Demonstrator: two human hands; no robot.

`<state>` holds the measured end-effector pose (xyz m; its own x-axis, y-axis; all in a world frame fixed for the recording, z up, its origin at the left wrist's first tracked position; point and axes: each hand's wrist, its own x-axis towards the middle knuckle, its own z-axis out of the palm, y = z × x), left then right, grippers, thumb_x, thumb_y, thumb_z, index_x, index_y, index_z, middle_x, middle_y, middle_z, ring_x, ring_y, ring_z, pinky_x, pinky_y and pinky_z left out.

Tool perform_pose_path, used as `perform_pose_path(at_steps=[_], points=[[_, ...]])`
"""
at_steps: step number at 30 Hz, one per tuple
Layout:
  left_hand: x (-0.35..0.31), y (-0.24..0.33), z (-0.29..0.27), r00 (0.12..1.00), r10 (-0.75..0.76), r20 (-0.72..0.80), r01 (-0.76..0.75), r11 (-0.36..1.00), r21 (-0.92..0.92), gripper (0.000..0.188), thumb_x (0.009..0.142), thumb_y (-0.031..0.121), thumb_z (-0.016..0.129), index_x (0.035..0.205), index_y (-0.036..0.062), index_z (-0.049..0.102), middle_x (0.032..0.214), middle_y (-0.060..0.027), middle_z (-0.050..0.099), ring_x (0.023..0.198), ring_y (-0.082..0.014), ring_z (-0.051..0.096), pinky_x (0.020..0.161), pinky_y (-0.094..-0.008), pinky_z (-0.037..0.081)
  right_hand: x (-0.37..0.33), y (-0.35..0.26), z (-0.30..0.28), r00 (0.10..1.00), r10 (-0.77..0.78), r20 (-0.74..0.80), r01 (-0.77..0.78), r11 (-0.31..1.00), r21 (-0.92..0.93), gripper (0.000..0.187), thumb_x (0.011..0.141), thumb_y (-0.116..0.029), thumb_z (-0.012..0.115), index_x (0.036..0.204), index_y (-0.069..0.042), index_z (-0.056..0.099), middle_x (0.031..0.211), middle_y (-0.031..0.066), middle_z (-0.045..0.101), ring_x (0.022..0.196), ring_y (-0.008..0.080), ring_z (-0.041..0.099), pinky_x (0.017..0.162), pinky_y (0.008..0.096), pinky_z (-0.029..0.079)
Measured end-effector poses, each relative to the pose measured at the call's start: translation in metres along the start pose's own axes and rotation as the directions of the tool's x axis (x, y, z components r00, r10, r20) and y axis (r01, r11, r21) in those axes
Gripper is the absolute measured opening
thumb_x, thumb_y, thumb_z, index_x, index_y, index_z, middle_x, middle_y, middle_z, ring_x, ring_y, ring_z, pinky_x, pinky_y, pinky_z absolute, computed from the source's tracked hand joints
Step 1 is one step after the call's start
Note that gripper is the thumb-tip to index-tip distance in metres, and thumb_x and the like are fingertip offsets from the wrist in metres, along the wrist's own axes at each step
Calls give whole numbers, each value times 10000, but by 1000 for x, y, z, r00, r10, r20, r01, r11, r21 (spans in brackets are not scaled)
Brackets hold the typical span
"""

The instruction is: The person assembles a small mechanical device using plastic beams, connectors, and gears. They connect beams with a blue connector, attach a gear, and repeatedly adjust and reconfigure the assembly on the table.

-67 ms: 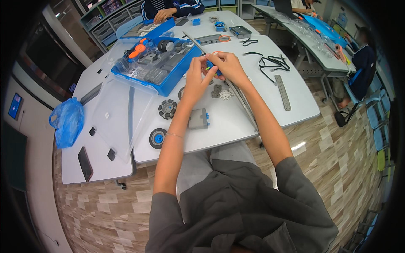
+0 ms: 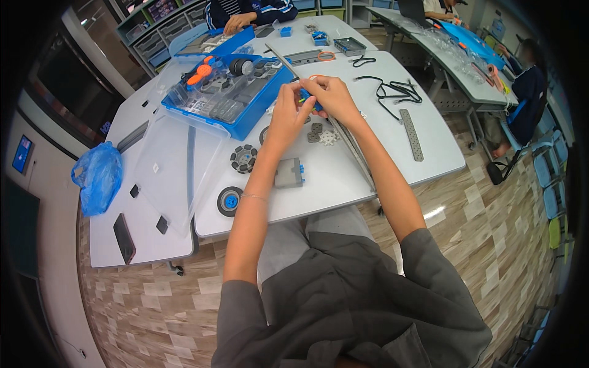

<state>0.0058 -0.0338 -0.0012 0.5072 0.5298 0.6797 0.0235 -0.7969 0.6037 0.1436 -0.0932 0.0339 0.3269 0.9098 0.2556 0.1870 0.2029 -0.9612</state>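
Observation:
Both my hands meet above the white table. My left hand [image 2: 284, 119] has its fingers bent and its thumb pressed toward a small blue plastic building-kit piece [image 2: 318, 106]. On the other side of that piece my right hand [image 2: 334, 101] is closed, its fingertips touching it; its exact shape is mostly hidden by the fingers. A long grey beam [image 2: 351, 147] runs slantwise under the hands and right wrist, its far end sticking out beyond them. Close by lie white gear-like pieces [image 2: 328, 138], grey connector plates [image 2: 315, 132] and a grey block with blue pegs [image 2: 288, 173].
An open blue parts box [image 2: 245, 116] stands left of my hands, its clear lid [image 2: 165, 165] beside it. A wheel [image 2: 229, 201], an omni wheel [image 2: 244, 159], black cables [image 2: 396, 92], a perforated grey strip [image 2: 411, 135] and a phone [image 2: 124, 238] lie around. Another person's hand [image 2: 239, 23] is across the table.

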Motion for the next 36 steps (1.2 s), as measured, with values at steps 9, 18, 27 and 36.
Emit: perform_pose_path(at_steps=[9,18,27,36], points=[[7,-1,9,989,58,-135,-40,991,128,338,998,259,540,1139,-31,435,878,-157,641,762,-237,690,648,-344,541,0,-15,6,986,-139,-90,130,987,-95,301,840,-229,662,801,70,661,569,84,626,407,101,555,353,243,387],[5,7,8,997,49,-51,-52,996,-73,437,971,238,591,1277,-41,451,1109,-197,610,880,-192,679,757,-319,554,1,-10,-3,987,-100,-124,83,988,-133,404,864,-333,670,815,68,659,584,98,632,421,118,578,375,246,429],[6,9,-2,991,-108,79,108,994,7,358,946,236,601,1165,-30,503,1033,-200,657,844,-255,688,744,-358,543,-3,-17,-4,999,-35,-18,33,991,-127,409,854,-328,682,790,74,648,567,84,612,406,109,542,375,245,414],[8,10,-6,1000,29,12,-30,993,114,292,956,255,581,1051,-6,493,860,-184,644,771,-251,704,652,-353,526,-7,-26,2,994,-105,-35,102,992,-80,331,842,-246,662,766,75,644,537,81,596,379,101,511,355,244,383]])
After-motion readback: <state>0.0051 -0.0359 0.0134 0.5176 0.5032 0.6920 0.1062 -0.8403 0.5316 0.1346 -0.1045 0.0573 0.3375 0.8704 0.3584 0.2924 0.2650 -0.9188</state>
